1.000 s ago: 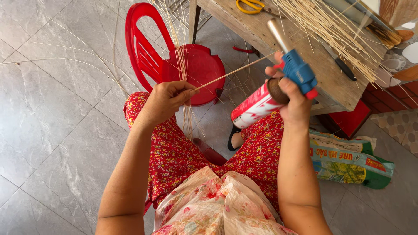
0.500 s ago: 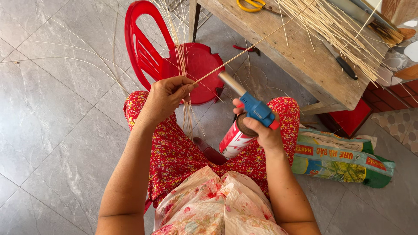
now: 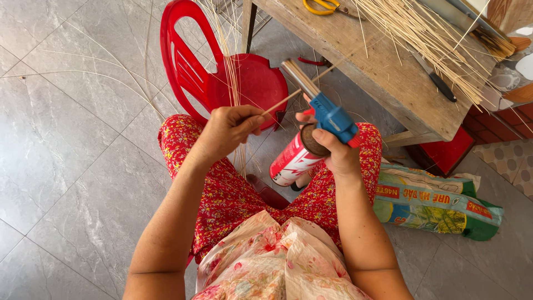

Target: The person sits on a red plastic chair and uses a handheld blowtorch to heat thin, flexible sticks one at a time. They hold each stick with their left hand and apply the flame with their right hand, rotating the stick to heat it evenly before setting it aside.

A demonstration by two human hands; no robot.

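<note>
My left hand [image 3: 229, 130] pinches a thin bamboo stick [image 3: 288, 97] together with a bundle of long thin strips [image 3: 230, 66] that fan upward over a red plastic chair. My right hand [image 3: 333, 150] grips a gas torch: a red and white canister [image 3: 291, 162] with a blue head [image 3: 333, 116] and a metal nozzle [image 3: 298, 78]. The nozzle points up and away, right beside the stick. Both hands are over my lap, which is covered in red floral cloth.
A red plastic chair [image 3: 189, 72] stands in front of my knees. A wooden table [image 3: 388, 72] at upper right carries a heap of thin sticks [image 3: 427, 39], yellow scissors [image 3: 322, 6] and a knife [image 3: 438, 83]. A printed sack [image 3: 438, 203] lies on the grey tile floor at right.
My right hand has brought the torch down and left, from beside the table toward my left hand, then turned the nozzle up next to the stick. The left hand stayed nearly still.
</note>
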